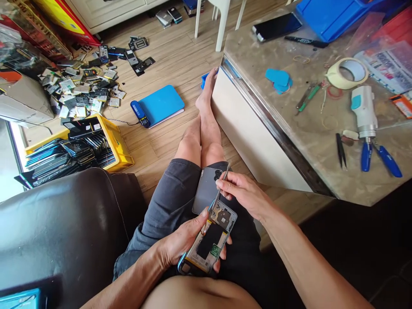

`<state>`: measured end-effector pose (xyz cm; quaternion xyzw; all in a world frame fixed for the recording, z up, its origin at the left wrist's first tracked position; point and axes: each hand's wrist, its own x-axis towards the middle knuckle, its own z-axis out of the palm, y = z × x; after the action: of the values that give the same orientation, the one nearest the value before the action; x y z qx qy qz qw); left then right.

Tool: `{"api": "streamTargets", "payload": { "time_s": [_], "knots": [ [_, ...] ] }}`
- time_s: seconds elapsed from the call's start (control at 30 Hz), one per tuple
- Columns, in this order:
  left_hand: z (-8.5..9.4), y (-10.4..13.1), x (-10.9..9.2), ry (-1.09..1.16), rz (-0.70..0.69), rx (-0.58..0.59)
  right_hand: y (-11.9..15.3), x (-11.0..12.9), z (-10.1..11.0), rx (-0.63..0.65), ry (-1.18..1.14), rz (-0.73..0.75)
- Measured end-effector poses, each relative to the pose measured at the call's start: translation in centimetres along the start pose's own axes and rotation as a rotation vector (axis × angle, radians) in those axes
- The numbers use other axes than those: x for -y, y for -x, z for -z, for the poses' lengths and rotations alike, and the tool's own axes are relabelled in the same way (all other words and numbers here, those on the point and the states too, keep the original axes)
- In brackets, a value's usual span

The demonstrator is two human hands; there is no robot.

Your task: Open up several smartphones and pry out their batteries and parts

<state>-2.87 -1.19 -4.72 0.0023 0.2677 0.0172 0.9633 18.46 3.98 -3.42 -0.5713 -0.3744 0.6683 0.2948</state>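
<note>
See the coverless phone (207, 246) above the lap, tilted, inner parts facing up. Held in the left hand (184, 238), thumb along one long edge and fingertips showing past the other; grip wrapped snugly around the frame. In the right hand (243, 191), thumb and fingers pinched together on a thin metal tool (218, 196), slanting down to the phone's upper edge, near the left thumb. Cannot tell whether touching the frame or just above it.

To work well here, best to angle the tool low, press lightly and favour small strokes over force. Better to brace the phone by its rim, without squeezing the middle, and to guard the left thumb against a slip. Mind also the grey panel (205, 191), resting loose on the shorts (161, 201) just beyond the phone.
</note>
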Motion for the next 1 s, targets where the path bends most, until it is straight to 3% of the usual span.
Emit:
{"api": "streamTargets", "payload": {
  "time_s": [0.07, 0.2, 0.27, 0.43, 0.77, 1.0],
  "knots": [
    [-0.2, -0.1, -0.2, 0.014, -0.006, -0.009, 0.1, 0.2, -0.2, -0.088, -0.049, 0.01],
    [-0.6, -0.2, -0.7, 0.016, 0.027, 0.005, 0.3, 0.9, -0.6, -0.396, -0.166, 0.112],
    [-0.7, -0.2, -0.7, 0.013, 0.037, 0.014, 0.2, 1.0, -1.0, -0.516, -0.068, 0.179],
    [-0.5, 0.1, -0.4, 0.04, -0.004, -0.014, 0.3, 0.4, -2.7, -0.663, 0.12, 0.234],
    [-0.2, 0.1, -0.1, 0.007, -0.028, -0.001, -0.9, 0.0, -4.4, -0.578, 0.15, 0.168],
    [0.0, -0.2, 0.0, 0.06, -0.003, -0.009, -1.2, -0.4, -3.9, -0.524, 0.19, 0.076]
  ]
}}
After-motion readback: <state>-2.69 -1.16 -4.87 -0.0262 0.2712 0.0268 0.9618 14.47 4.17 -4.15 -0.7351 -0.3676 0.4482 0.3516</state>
